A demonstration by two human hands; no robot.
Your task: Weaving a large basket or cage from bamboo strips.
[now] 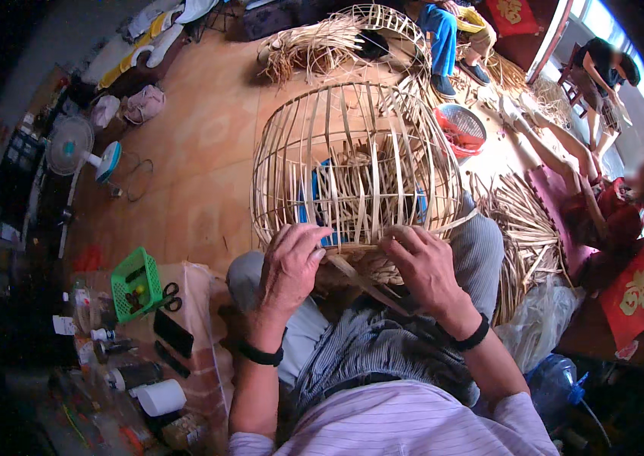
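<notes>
I kept the half-woven, dome-shaped cage of pale split bamboo strips (pixel 356 163) propped on my lap, its open rim turned toward me, because that put the band I was working within reach of both hands at once. My left hand (pixel 289 267) lay over the near rim at its left, its grip narrow, fingers curled down onto the strips to keep the frame from rolling off my knees. My right hand (pixel 426 264) sat on the rim at the right, thumb and fingers pinched close around a flat bamboo strip (pixel 364 283) that ran slantwise down beneath both hands, so that it stayed taut against the uprights. The cage looked light and springy: thin ribs bowed up from the rim and met at the far top, with wide gaps between them, a few hoops crossing them, and loose strip ends jutting inside. Something blue showed through the gaps; I could not tell what it was. A heap of spare bamboo strips (pixel 523 228) lay on the floor just to my right, and a green plastic basket (pixel 136 283) stood at my left.
</notes>
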